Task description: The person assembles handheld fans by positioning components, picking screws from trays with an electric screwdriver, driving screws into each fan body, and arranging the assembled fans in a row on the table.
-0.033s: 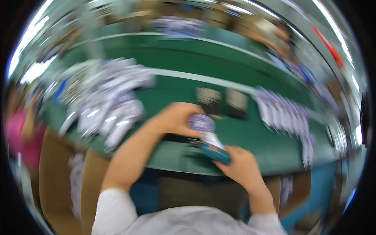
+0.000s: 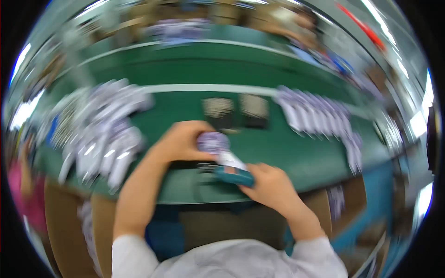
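My left hand (image 2: 187, 141) is closed around a purple-and-white piece (image 2: 213, 142) with a round head and a white, narrower part slanting down to the right. My right hand (image 2: 269, 185) grips a teal hand tool (image 2: 234, 176), whose front end meets the lower part of that piece. Motion blur hides the tool's exact kind. Under my left hand, a dark object (image 2: 207, 167) lies on the green table (image 2: 181, 192). Just beyond the hands stand two dark holders with beige tops, a left one (image 2: 219, 111) and a right one (image 2: 254, 110).
A heap of purple-and-white pieces (image 2: 104, 125) covers the table's left side. More lie in an overlapping row (image 2: 317, 116) at the right. Cardboard boxes (image 2: 67, 222) stand below the front edge. A person in pink (image 2: 28, 190) is far left; another person (image 2: 299, 30) works across the table.
The whole view has swung, so the table, heap and holders appear farther left and slightly rotated. Both hands keep their grips on the purple-and-white piece and the teal tool.
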